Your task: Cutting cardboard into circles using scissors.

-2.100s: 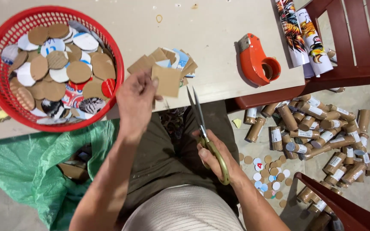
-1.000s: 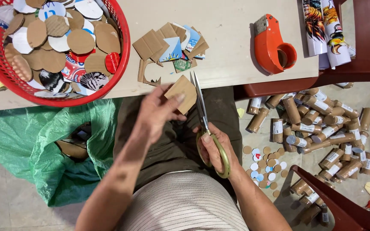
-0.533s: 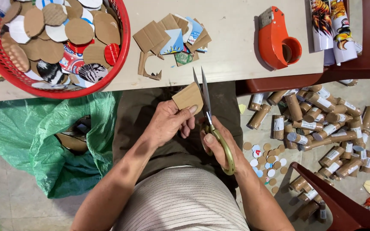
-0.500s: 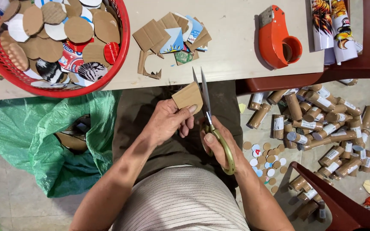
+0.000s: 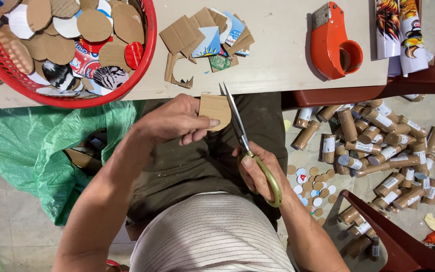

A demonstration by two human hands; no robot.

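Left hand (image 5: 174,121) has dropped from the worktop (image 5: 288,55) gripping a cardboard piece (image 5: 215,110), right hand (image 5: 260,171) clenching scissors (image 5: 242,136) at its edge; cut barely begun.

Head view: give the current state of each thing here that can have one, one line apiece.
Scissors: blades slightly parted, at the cardboard's right edge.
Cardboard piece: held above the lap, partly rounded.
Left hand: pinching the cardboard piece.
Right hand: gripping the scissor handles.
Red basket: filled with cut discs.
Tape dispenser: resting on the table, untouched.
Green bag: open, scraps inside.
Cardboard tubes: piled on the floor.
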